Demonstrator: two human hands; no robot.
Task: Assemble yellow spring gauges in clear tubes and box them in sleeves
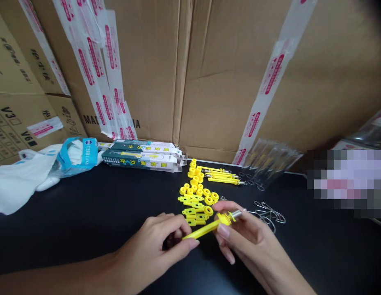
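In the head view, my left hand (150,246) and my right hand (239,241) both grip a yellow plastic rod (202,229) above the black table (85,205). My left fingers pinch its lower end. My right fingers hold its upper end, where a yellow fitting and a short metal tip (236,214) show. Just beyond my hands lie yellow plastic rings (195,188) and flat yellow plastic pieces (193,207). Several assembled yellow rods (221,175) lie further back. Bent wire loops (267,213) sit right of my right hand.
Printed retail packets (141,157) lie at the back against stacked cardboard cartons (233,82). Clear plastic sleeves (270,162) lean at the back right. A white bag (24,184) and a blue-and-white package (76,157) lie at the left. A blurred patch (347,182) covers the right.
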